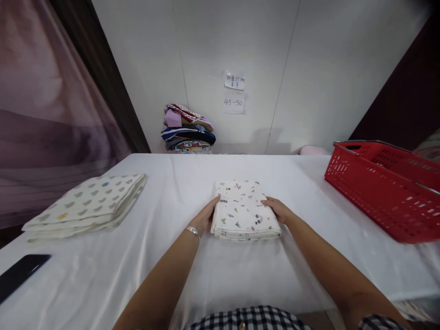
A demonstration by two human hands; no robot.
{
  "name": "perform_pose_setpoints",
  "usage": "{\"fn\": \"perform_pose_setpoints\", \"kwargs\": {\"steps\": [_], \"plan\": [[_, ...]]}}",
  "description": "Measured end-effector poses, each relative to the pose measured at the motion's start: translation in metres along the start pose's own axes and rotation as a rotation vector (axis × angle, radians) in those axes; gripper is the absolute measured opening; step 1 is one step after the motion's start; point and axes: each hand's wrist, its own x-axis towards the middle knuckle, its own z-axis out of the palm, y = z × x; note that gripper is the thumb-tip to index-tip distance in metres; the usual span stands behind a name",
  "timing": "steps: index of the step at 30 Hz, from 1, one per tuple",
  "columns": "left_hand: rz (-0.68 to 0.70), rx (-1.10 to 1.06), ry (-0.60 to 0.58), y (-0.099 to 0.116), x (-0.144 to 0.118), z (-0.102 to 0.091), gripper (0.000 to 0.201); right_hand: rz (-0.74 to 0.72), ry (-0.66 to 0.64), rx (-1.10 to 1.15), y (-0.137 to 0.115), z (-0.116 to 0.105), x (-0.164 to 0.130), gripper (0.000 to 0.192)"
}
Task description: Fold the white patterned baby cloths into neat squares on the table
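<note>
Near the middle of the white counter (275, 284) lies a folded white cloth with small prints (243, 210). Left hand (205, 217) presses flat against the cloth's left edge, its grip released, fingers straight. Right hand (279, 210) rests against the cloth's right edge, grip likewise released, nothing grasped. Left of the cloth, well apart, sits a folded stack with heart prints (88, 205). Right of it stands a red basket (385, 188). Behind the cloth, against the wall, rests a pile of coloured fabrics (187, 129). A dark phone (19, 273) lies far left.
</note>
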Motion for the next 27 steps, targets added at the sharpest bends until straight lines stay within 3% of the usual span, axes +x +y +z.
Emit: {"fn": "perform_pose_setpoints", "kwargs": {"steps": [6,12,16,19,23,27], "plan": [[0.005,0.036,0.062,-0.005,0.001,-0.005,0.064,0.021,0.006,0.0,0.003,0.003,-0.008,0.035],[0.043,0.073,0.104,-0.006,-0.007,0.002,0.061,0.037,-0.004,0.038,0.003,0.002,-0.013,0.037],[0.173,0.069,0.041,-0.007,-0.009,0.007,0.056,0.054,-0.015,0.061,0.003,0.0,-0.015,0.037],[0.171,0.024,0.018,-0.012,-0.01,0.007,0.054,0.048,0.011,0.037,0.005,-0.001,-0.016,0.037],[0.121,0.097,0.092,-0.022,-0.017,0.002,0.05,0.038,0.058,-0.002,0.007,0.0,-0.017,0.037],[0.161,0.194,0.176,-0.026,-0.026,0.003,0.038,0.061,0.074,-0.029,0.007,0.002,-0.019,0.036]]}}
